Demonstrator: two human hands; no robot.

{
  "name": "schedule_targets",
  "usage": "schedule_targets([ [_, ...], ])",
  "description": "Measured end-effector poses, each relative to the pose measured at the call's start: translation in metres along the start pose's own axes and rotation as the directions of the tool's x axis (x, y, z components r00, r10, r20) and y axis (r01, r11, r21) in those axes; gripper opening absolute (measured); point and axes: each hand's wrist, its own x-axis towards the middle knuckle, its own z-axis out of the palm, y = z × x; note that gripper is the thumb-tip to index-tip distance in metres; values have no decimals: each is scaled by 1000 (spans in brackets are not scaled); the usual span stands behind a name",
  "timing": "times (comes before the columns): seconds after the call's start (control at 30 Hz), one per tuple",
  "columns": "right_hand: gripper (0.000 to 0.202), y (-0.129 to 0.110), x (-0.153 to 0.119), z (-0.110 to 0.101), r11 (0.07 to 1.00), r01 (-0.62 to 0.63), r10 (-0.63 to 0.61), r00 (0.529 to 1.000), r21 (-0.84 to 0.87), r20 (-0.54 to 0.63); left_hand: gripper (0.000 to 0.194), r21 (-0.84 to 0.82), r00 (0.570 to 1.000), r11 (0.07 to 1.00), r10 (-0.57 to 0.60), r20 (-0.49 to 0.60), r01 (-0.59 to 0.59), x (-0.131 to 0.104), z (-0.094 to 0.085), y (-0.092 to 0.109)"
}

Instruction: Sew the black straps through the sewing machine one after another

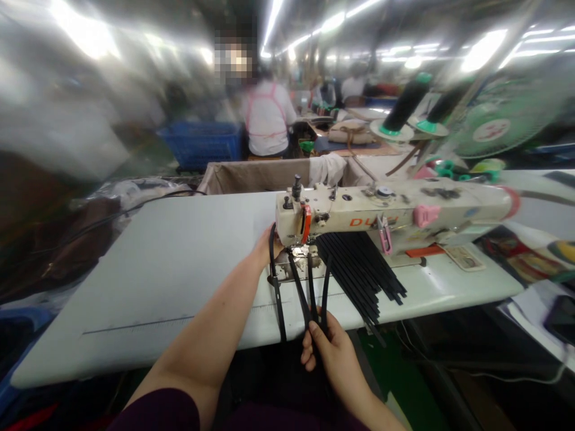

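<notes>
A cream sewing machine stands on the white table in front of me. My left hand reaches behind the machine's needle end, beside the presser foot; its fingers are mostly hidden there. A black strap hangs past that wrist and over the table's front edge. At the front edge, my right hand is closed on several narrow black straps, pinched between thumb and fingers. These straps fan out from the hand up to the needle area. A bundle of black strips lies under the machine arm.
Pink-handled thread snips hang on the machine's front. Black thread cones rise behind it, near a green fan. A cloth-lined bin adjoins the table's far edge. Farther back are a blue crate and a seated person.
</notes>
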Motion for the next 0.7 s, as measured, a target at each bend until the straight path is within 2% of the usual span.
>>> schedule_targets([
  [0.1, 79, -2, 2, 3, 1000, -19, 19, 1000, 2, -20, 36, 47, 1000, 999, -8, 15, 7, -1, -1, 5],
  [0.27, 72, -8, 3, 8, 1000, -26, 26, 999, 7, -32, 21, 112, 994, 994, 6, -112, 7, -7, 3, 9],
  [0.4, 70, -10, 4, 10, 999, -33, 34, 998, 15, -47, 13, 89, 991, 996, 11, -132, 1, -9, 5, 12],
  [0.53, 70, -10, 5, 10, 999, -36, 36, 998, 7, -56, 16, 46, 990, 999, 11, -144, -4, -10, 6, 12],
  [0.7, 76, -12, 5, 9, 998, -54, 55, 997, 17, -61, 18, 89, 987, 996, 38, -158, -24, -9, 8, 5],
])
